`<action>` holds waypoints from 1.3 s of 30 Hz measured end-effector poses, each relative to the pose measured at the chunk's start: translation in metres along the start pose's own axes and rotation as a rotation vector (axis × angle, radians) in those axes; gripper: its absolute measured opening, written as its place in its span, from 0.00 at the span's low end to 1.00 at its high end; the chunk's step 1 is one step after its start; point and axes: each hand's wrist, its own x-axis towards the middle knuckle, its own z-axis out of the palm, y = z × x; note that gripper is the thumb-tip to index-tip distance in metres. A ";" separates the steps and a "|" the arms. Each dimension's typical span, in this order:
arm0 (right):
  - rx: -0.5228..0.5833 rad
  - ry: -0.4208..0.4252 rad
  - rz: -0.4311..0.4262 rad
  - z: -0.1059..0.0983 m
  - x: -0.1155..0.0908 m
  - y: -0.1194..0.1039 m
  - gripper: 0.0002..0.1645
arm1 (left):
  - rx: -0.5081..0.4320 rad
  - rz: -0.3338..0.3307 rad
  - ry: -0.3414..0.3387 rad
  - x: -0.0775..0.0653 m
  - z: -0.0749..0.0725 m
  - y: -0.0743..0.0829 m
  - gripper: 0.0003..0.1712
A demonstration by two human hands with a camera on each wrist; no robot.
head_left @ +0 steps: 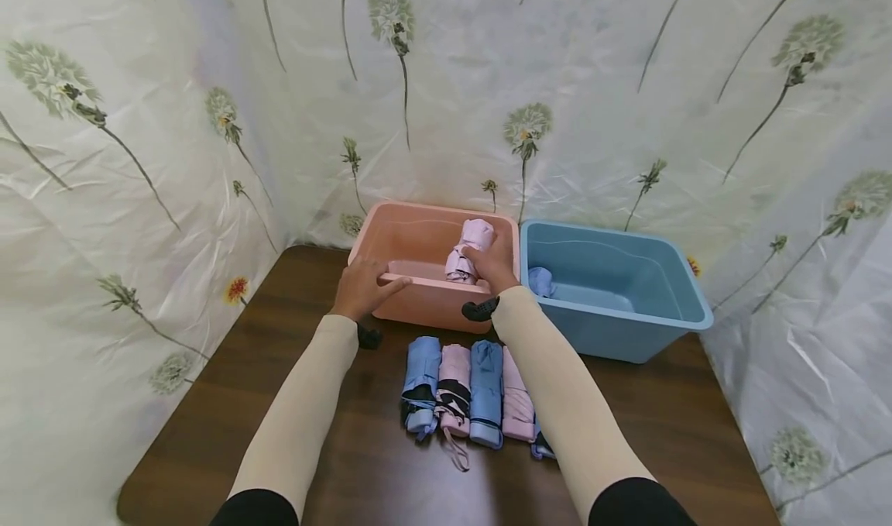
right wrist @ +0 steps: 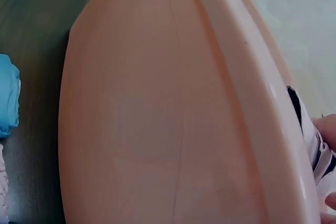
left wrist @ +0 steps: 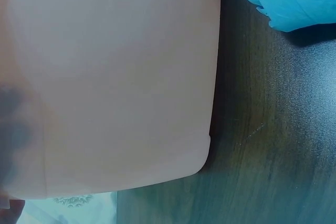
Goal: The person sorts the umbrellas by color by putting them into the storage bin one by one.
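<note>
In the head view, my right hand (head_left: 493,261) grips a folded pink umbrella (head_left: 477,234) with dark-and-white parts, inside the right end of the pink bin (head_left: 411,297). The right wrist view shows part of the same umbrella (right wrist: 324,153) and fingertips past the rim. My left hand (head_left: 361,286) holds the bin's front left corner at the rim, thumb along the front edge. On the table before the bin lie several folded umbrellas side by side: a blue umbrella (head_left: 422,367), a pink umbrella (head_left: 455,367), another blue umbrella (head_left: 486,383), another pink umbrella (head_left: 516,406) and one mostly under my right forearm.
A blue bin (head_left: 613,324) stands to the right of the pink one, with a folded blue umbrella (head_left: 540,281) at its left end. Both stand on a dark wooden table (head_left: 279,371). Flower-patterned sheeting (head_left: 446,84) hangs behind and at both sides.
</note>
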 end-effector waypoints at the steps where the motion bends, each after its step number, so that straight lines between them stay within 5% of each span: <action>1: -0.024 0.001 0.002 0.000 0.000 0.000 0.48 | -0.008 0.000 0.001 0.000 0.001 0.001 0.29; 13: -0.140 -0.046 -0.015 0.001 -0.003 -0.002 0.49 | -0.002 -0.008 0.011 -0.001 0.001 0.000 0.28; 22: 0.051 -0.133 -0.068 -0.002 -0.002 0.001 0.49 | -0.012 0.000 0.021 -0.001 0.003 -0.002 0.30; 39: 0.065 -0.132 -0.076 -0.002 -0.007 -0.004 0.49 | -0.026 0.002 0.019 0.003 0.002 -0.003 0.28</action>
